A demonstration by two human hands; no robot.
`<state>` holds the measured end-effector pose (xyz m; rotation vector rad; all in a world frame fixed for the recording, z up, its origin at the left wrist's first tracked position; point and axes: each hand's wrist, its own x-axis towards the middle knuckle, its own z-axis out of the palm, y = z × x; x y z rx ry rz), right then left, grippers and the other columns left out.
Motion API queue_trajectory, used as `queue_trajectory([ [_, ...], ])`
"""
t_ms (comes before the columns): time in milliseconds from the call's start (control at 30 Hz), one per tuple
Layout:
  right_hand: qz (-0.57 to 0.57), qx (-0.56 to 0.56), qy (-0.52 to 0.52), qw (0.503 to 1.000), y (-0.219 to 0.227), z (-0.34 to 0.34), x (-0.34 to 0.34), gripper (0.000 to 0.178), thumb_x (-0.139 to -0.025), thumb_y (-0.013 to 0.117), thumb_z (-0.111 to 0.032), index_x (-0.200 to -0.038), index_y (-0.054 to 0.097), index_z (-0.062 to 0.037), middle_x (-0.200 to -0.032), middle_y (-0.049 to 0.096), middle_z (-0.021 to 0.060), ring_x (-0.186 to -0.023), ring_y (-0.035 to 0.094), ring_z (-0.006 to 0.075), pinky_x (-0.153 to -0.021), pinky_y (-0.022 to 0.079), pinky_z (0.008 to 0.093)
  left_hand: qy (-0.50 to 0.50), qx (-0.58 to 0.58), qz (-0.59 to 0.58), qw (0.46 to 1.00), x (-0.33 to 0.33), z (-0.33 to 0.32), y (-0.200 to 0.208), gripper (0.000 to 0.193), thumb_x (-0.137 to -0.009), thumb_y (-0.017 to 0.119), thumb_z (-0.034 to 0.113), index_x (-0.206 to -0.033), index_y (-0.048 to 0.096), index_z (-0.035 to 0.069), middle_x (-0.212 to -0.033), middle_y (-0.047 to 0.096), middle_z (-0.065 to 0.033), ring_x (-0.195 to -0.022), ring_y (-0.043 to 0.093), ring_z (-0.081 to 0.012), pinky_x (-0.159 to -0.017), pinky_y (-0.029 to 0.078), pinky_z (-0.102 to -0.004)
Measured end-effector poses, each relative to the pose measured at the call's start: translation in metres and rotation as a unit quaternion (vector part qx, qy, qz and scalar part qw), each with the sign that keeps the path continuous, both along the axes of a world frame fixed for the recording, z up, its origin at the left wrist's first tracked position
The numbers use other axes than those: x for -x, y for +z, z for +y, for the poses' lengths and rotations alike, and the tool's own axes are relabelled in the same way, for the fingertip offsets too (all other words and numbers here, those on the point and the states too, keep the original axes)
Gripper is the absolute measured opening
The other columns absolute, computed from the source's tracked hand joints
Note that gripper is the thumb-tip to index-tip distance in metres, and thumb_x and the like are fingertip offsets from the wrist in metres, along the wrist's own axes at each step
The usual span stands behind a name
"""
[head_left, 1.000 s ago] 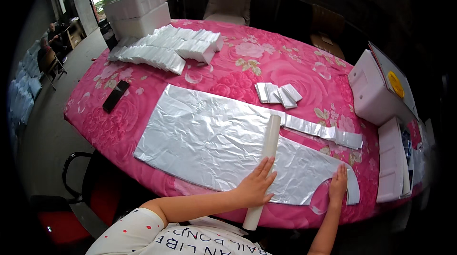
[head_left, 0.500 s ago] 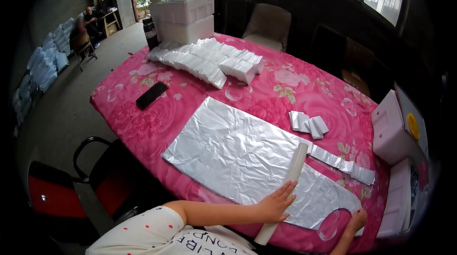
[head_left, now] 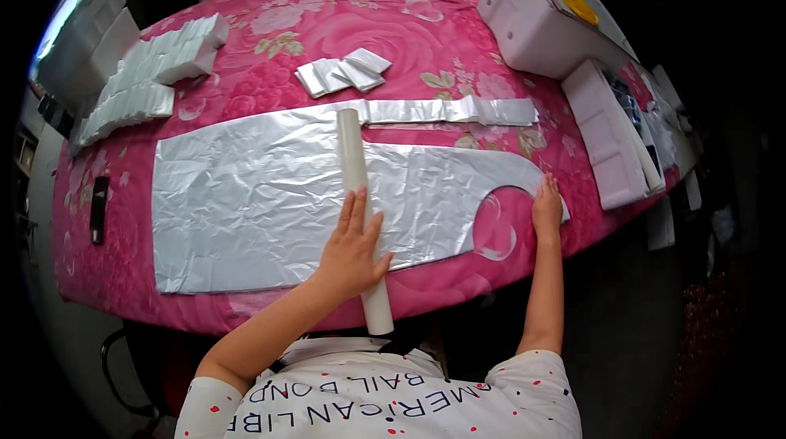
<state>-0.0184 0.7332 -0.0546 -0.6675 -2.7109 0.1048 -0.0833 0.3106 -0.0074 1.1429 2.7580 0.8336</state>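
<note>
A silvery-white plastic apron [head_left: 246,193] lies flat and wrinkled across the pink tablecloth, with a curved cutout at its narrow right end. A pale, smooth tube [head_left: 354,148] rests across its middle, pointing away from me. My left hand [head_left: 352,251] lies on the tube's near half, fingers stretched and spread. At the apron's narrow tip, beyond the cutout, my right hand [head_left: 547,203] has its fingers close together on the plastic; the thumb is hard to make out. A long folded plastic strip [head_left: 446,111] runs along the apron's far edge.
Folded plastic packets [head_left: 342,72] lie beyond the strip. Rows of similar packets [head_left: 151,70] stand at the far left beside white foam boxes [head_left: 110,46]. A black phone [head_left: 99,210] lies left. Foam boxes [head_left: 532,25] stand right, one with a yellow tape roll [head_left: 575,5].
My view has swung to the right and more downward, so the table appears turned. Both hands stay at about the same places on the tube and the apron's tip.
</note>
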Motion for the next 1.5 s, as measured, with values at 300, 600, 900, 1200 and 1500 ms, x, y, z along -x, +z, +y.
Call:
queue_trajectory([
  [300, -0.063, -0.103, -0.122, 0.985, 0.026, -0.014, -0.008, 0.015, -0.082, 0.050, -0.013, -0.083, 0.063, -0.0054, -0.091, 0.066, 0.0143, -0.085, 0.064, 0.0277, -0.073, 0.051, 0.0375, -0.008, -0.001, -0.007, 1.000, -0.002, 0.003, 0.004, 0.057, -0.075, 0.063, 0.025, -0.121, 0.048, -0.004, -0.145, 0.010, -0.0279, -0.136, 0.007, -0.0422, -0.108, 0.022, -0.0448],
  [600, 0.221, 0.001, 0.059, 0.974, 0.047, -0.031, -0.013, 0.009, -0.067, 0.063, -0.007, -0.074, 0.057, -0.0041, -0.087, 0.066, 0.0103, -0.075, 0.063, 0.0280, -0.068, 0.050, 0.0361, -0.013, -0.011, 0.000, 1.000, -0.001, 0.001, 0.004, 0.056, -0.075, 0.063, 0.026, -0.120, 0.048, -0.004, -0.144, 0.012, -0.0283, -0.136, 0.009, -0.0428, -0.107, 0.023, -0.0456],
  [900, 0.171, 0.279, 0.068, 0.943, 0.078, -0.118, 0.011, 0.006, -0.075, 0.066, -0.005, -0.078, 0.063, -0.0016, -0.065, 0.059, 0.0030, -0.056, 0.053, 0.0084, -0.054, 0.043, 0.0238, -0.013, -0.026, -0.010, 1.000, -0.001, 0.003, 0.002, 0.055, -0.076, 0.062, 0.025, -0.121, 0.047, -0.003, -0.144, 0.013, -0.0281, -0.136, 0.009, -0.0427, -0.108, 0.022, -0.0452],
  [1200, 0.032, 0.379, 0.386, 0.840, 0.098, -0.289, -0.002, 0.025, -0.069, 0.070, -0.003, -0.094, 0.065, -0.0058, -0.092, 0.066, 0.0083, -0.079, 0.060, 0.0240, -0.070, 0.047, 0.0313, 0.074, -0.398, -0.549, 0.732, -0.003, -0.015, 0.030, 0.048, -0.084, 0.064, 0.015, -0.121, 0.043, -0.007, -0.119, 0.053, -0.0195, -0.104, 0.056, -0.0209, -0.087, 0.046, -0.0299],
  [1500, 0.205, 0.071, 0.231, 0.948, 0.102, -0.313, 0.003, 0.041, -0.068, 0.073, -0.019, -0.105, 0.062, -0.0035, -0.103, 0.061, 0.0113, -0.091, 0.058, 0.0260, -0.079, 0.045, 0.0367, 0.101, -0.345, -0.584, 0.728, 0.015, -0.052, 0.013, 0.020, -0.087, 0.059, 0.010, -0.102, 0.057, -0.003, -0.091, 0.065, -0.0101, -0.079, 0.064, -0.0144, -0.068, 0.053, -0.0264],
])
